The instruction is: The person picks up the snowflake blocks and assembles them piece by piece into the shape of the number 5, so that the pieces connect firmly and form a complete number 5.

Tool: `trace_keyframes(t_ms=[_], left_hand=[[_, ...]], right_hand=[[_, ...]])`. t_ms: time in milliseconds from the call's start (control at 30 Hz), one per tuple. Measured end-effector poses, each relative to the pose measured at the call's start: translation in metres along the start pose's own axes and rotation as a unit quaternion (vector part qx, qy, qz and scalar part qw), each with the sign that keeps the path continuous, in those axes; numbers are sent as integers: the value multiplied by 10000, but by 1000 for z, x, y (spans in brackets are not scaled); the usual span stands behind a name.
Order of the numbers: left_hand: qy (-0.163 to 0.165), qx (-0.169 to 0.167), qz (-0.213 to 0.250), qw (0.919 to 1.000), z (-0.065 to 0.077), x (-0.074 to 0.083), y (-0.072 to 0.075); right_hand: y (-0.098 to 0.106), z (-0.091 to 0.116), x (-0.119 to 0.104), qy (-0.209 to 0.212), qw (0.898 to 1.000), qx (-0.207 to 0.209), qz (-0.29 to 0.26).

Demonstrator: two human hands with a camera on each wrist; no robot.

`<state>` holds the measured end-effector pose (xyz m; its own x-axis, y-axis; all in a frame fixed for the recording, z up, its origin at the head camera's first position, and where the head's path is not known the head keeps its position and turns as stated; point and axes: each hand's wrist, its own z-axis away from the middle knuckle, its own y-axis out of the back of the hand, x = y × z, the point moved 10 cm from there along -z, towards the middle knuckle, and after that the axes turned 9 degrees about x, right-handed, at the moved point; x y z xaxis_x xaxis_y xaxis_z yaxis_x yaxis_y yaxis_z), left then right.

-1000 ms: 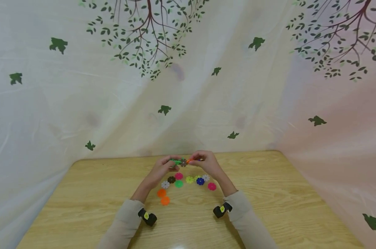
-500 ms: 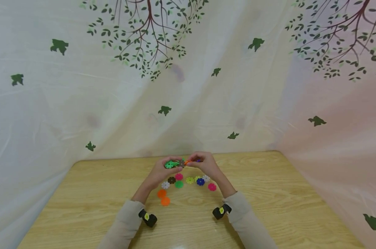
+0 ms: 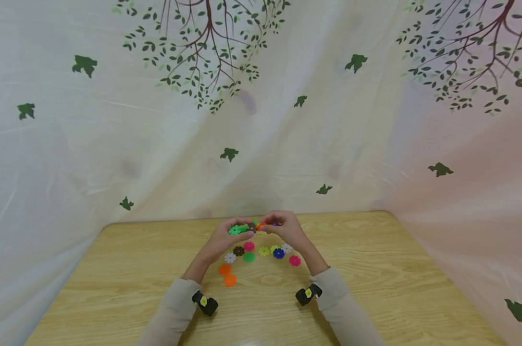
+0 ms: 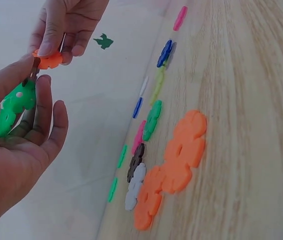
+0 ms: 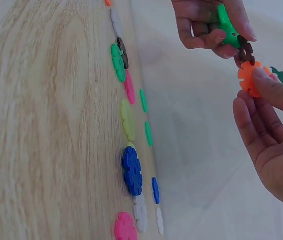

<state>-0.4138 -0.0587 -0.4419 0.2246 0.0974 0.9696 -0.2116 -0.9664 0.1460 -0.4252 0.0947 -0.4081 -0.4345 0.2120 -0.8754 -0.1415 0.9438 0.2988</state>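
Note:
Up off the table, my left hand (image 3: 221,240) holds joined green snowflake discs (image 4: 21,97), which lie partly behind its fingers and thumb. A brown snowflake disc (image 5: 246,50) stands at those fingertips, slotted against the green ones. My right hand (image 3: 288,229) pinches an orange snowflake disc (image 5: 251,78) between thumb and fingers. The orange disc's edge meets the brown disc's edge; how deep the slots sit is hard to see. Past the right hand's thumb, a bit of blue or purple (image 3: 278,224) shows in the head view, mostly hidden by the fingers.
Loose discs lie on the wooden table (image 3: 373,288) below the hands. Among them are two orange discs (image 4: 184,152), a white one (image 3: 230,258), a dark blue one (image 5: 132,171) and a pink one (image 3: 294,260). A printed curtain (image 3: 261,182) hangs behind the table's far edge.
The left hand has turned a little, showing more of the green discs, and its thumb has shifted toward the brown disc. The right hand keeps nearly the same place.

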Motion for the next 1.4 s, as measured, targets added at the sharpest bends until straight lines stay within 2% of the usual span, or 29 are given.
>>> trace_keyframes(t_ms=[433,633,1033,1400], left_hand=[[-78,-230,-31,9997,2,12,0],[-134,-123,-66,9998,2,14,2],[-211,-40,-174,9996,3,13,-1],[-578,-206,-297,9977,3,22,-5]], right_hand=[[0,-1,-12,94,9999,99,-101],[1,1,-19,102,9996,208,-165],[2,2,-16,94,9988,421,-238],[-1,3,-21,368,9986,296,-242]])
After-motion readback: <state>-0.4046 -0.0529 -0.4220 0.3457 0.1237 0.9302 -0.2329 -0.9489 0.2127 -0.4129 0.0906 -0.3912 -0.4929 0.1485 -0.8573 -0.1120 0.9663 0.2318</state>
